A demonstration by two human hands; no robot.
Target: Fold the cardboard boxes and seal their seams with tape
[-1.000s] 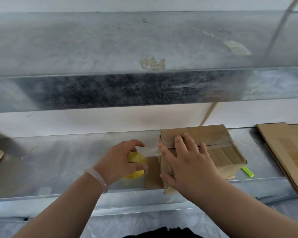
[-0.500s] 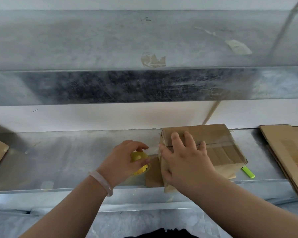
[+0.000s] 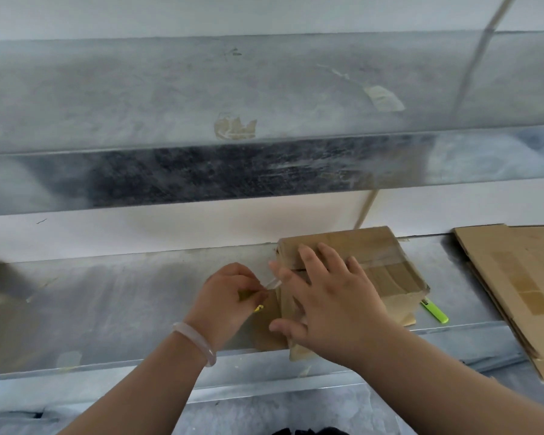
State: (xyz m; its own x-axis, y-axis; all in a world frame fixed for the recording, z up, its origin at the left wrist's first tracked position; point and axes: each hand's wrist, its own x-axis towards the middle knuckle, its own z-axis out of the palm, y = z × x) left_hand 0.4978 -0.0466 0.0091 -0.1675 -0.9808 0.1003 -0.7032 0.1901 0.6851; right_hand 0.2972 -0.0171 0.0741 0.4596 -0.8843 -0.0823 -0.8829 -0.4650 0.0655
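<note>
**Cardboard box held down, tape drawn to its left end**

The metal shelf (image 3: 123, 309) runs under the cardboard box (image 3: 374, 246) and far out to its left. The box stands at the back of the shelf, close against the wall. A stack of flattened cardboard (image 3: 522, 287) lies to the box's right, apart from it.

I judge the box light and hollow, so it would skid if I pulled the tape against it. It will be stiff along its edges and corners but give way in the middle of a panel. The taped parts look slick. The best hold is a flat palm bearing down near an edge, not a squeeze on the sides.

The box is brown, creased and folded shut. A glossy band of clear tape crosses its top, with older tape patches nearer me. A loose piece of cardboard pokes out below its near left corner.

My right hand (image 3: 336, 306) lies on the box's top near the left end. Its fingers are straight and spread and the thumb hangs down that end, so it presses rather than grips.

My left hand (image 3: 226, 296), just left of the box, is curled round the yellow tape roll (image 3: 259, 308), mostly hidden in my fist. A short tape strip (image 3: 274, 282) spans from the roll toward the box's upper left edge.

A green pen-like tool (image 3: 435, 311) lies just beside the box's near right corner.
</note>
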